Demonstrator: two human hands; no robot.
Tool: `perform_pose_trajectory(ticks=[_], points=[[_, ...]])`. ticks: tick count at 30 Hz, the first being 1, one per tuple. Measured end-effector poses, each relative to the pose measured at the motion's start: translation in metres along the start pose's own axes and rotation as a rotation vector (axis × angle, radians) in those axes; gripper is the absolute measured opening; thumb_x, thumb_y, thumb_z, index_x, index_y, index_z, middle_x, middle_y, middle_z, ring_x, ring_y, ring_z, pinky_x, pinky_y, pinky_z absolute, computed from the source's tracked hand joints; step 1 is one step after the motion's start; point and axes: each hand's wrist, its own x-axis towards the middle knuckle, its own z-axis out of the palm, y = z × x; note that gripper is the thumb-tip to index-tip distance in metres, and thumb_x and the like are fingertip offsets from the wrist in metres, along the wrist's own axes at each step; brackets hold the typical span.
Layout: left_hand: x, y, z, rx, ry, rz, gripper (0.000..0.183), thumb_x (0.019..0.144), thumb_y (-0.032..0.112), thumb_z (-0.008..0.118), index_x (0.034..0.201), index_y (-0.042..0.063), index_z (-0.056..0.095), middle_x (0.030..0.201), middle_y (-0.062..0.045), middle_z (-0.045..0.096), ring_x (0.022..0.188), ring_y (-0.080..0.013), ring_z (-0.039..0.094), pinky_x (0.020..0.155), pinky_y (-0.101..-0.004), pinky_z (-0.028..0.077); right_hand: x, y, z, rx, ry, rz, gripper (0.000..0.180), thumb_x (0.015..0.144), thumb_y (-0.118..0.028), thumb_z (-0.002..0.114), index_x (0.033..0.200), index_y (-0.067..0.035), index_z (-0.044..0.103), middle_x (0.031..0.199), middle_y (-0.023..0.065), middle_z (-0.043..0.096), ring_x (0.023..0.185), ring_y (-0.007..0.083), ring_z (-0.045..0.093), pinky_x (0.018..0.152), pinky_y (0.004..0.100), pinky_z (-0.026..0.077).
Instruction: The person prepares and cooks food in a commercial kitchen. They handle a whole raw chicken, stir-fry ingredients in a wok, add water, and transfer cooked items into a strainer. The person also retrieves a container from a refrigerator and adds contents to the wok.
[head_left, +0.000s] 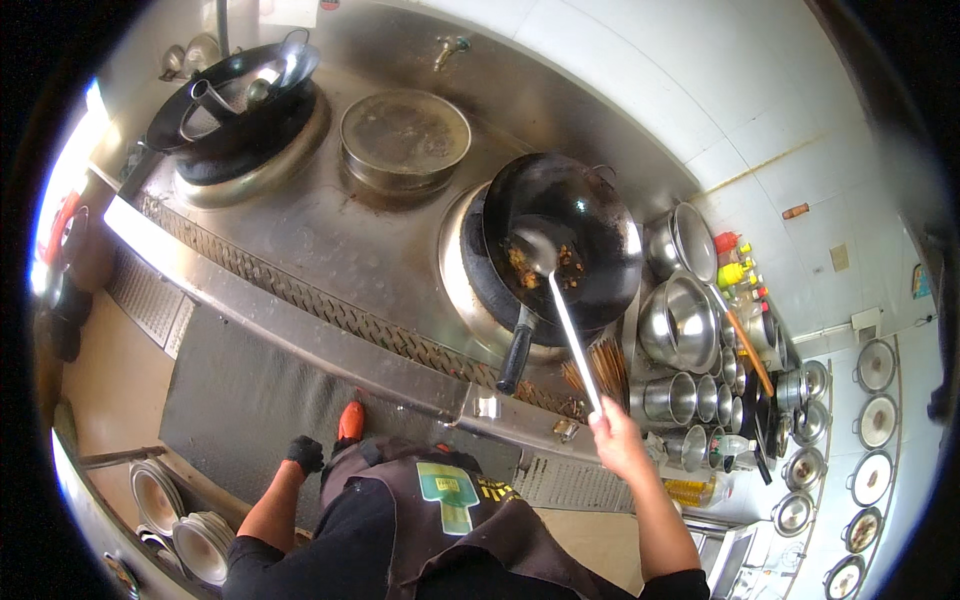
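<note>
My right hand (619, 439) is closed around the end of a long-handled metal wok ladle (571, 337). The ladle's bowl rests inside a black wok (592, 217), against small browned bits of food (522, 268). This wok sits tilted on the right burner ring (459, 277), its black side handle (516, 358) pointing towards me. My left hand (305, 455), in a black glove, hangs low at my side in front of the stove, its fingers curled. I see nothing in it, and it touches neither wok nor ladle.
A lidded round burner (406, 135) stands mid-stove; beyond it, another wok (247, 120) holds a strainer. A bamboo brush (606, 367) lies beside the right wok. Steel bowls (679, 322), pots and squeeze bottles (733, 271) crowd the right side. Stacked bowls (201, 547) stand at lower left.
</note>
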Motion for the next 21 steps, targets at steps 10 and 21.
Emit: perform_pose_trajectory(ticks=[10, 21], points=[[-0.008, -0.021, 0.041, 0.01, -0.126, -0.097, 0.034, 0.071, 0.047, 0.069, 0.085, 0.016, 0.072, 0.089, -0.009, 0.071, 0.087, -0.0323, 0.067, 0.073, -0.0417, 0.053, 0.014, -0.048, -0.04, 0.557, -0.053, 0.367, 0.023, 0.103, -0.022, 0.036, 0.121, -0.013, 0.048, 0.066, 0.0015, 0.047, 0.045, 0.0073, 0.039, 0.036, 0.0242, 0.033], [-0.041, -0.007, 0.058, -0.047, -0.126, -0.097, 0.034, 0.076, 0.045, 0.065, 0.093, 0.017, 0.073, 0.101, -0.006, 0.07, 0.098, -0.0277, 0.066, 0.087, -0.0411, 0.05, 0.051, -0.04, -0.04, 0.273, -0.339, 0.549, 0.041, 0.102, -0.047, 0.033, 0.087, -0.01, 0.043, 0.056, -0.0006, 0.037, 0.039, 0.0091, 0.031, 0.034, 0.0268, 0.031]])
